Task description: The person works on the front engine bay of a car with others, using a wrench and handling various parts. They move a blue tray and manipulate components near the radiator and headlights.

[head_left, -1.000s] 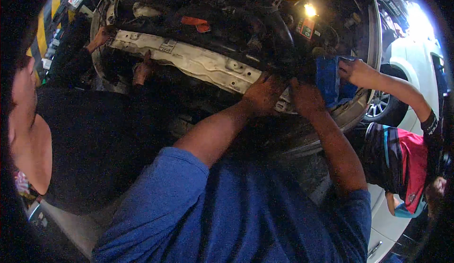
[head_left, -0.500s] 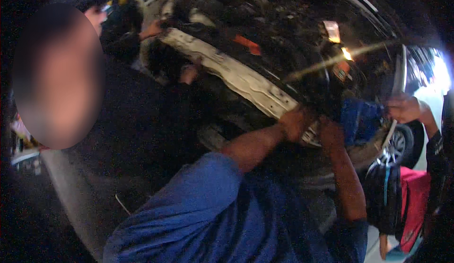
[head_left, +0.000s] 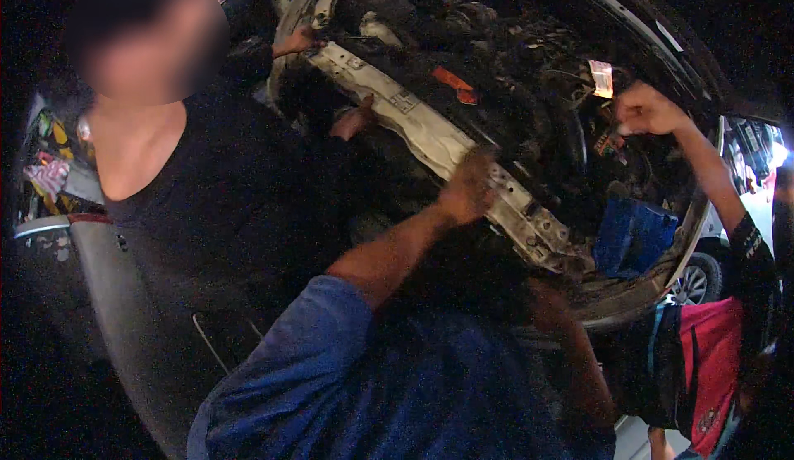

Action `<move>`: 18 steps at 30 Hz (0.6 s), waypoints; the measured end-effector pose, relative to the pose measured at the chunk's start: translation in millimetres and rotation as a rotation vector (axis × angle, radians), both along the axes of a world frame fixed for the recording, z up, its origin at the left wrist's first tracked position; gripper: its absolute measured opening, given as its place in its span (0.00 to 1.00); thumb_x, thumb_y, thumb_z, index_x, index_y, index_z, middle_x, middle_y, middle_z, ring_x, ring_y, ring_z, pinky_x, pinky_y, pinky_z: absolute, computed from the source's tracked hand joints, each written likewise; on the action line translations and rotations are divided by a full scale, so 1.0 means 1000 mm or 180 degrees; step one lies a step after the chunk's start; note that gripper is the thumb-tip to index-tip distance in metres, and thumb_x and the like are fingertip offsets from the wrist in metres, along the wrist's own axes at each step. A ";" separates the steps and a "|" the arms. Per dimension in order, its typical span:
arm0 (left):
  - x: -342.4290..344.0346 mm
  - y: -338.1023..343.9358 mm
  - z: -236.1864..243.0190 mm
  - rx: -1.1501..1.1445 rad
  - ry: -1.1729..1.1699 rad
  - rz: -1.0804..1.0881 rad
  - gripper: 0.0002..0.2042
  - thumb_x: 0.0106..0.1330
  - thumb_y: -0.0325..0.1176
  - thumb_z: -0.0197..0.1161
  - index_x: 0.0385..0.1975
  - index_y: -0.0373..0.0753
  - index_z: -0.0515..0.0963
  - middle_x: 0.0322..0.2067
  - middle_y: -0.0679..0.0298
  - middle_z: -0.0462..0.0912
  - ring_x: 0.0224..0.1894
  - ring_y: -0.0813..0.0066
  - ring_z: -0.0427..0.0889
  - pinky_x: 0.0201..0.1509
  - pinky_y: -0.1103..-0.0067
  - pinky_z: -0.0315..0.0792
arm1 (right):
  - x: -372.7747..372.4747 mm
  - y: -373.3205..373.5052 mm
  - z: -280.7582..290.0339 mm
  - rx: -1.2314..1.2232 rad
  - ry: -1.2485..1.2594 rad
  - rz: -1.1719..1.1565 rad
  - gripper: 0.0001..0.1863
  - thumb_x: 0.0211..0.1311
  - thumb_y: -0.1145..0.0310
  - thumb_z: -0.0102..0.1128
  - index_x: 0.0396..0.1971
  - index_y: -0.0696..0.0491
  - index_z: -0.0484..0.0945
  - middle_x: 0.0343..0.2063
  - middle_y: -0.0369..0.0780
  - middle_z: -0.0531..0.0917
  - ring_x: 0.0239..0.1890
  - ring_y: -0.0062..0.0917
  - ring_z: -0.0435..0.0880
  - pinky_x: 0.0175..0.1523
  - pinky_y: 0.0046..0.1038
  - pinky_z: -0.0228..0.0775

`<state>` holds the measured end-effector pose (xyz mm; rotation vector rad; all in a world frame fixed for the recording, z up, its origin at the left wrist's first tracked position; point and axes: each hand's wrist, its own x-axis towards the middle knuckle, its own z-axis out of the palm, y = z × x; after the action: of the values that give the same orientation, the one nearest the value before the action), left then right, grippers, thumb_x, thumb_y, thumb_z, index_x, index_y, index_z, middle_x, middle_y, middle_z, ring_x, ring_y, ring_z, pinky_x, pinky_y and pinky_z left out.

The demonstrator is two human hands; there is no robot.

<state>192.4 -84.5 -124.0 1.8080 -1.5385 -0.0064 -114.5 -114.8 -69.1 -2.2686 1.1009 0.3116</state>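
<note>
A long, pale metal radiator support beam slants across the front of an engine bay, its far left end higher in view. My left hand is closed around its middle, the fingers going over the top edge; the hand is slightly blurred. My right hand is low, near the beam's right end, in deep shadow; its fingers are hidden. At the beam's left part, a co-worker's hand touches the end and the same person's other hand rests against the front edge.
A blue box-shaped container stands at the bay's right corner. Above it reaches another person's hand, beside a small bright panel. An orange piece lies among dark engine parts. A co-worker in black stands close at left.
My left hand has shifted left along the beam, and my right hand has dropped lower. The hand at right has moved up from the blue container, and the glowing light is gone.
</note>
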 end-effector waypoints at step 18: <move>0.098 -0.043 -0.001 0.0357 -0.0974 0.2285 0.20 0.64 0.42 0.48 0.50 0.34 0.69 0.47 0.48 0.72 0.55 0.50 0.67 0.60 0.52 0.52 | 0.137 -0.103 -0.003 -0.0143 -0.0839 -0.0483 0.25 0.59 0.62 0.59 0.54 0.57 0.69 0.47 0.47 0.78 0.48 0.35 0.77 0.55 0.34 0.67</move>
<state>290.3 -127.8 -124.6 2.4442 -1.0065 0.5565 22.8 -218.0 -72.3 -2.1734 1.1398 -0.0726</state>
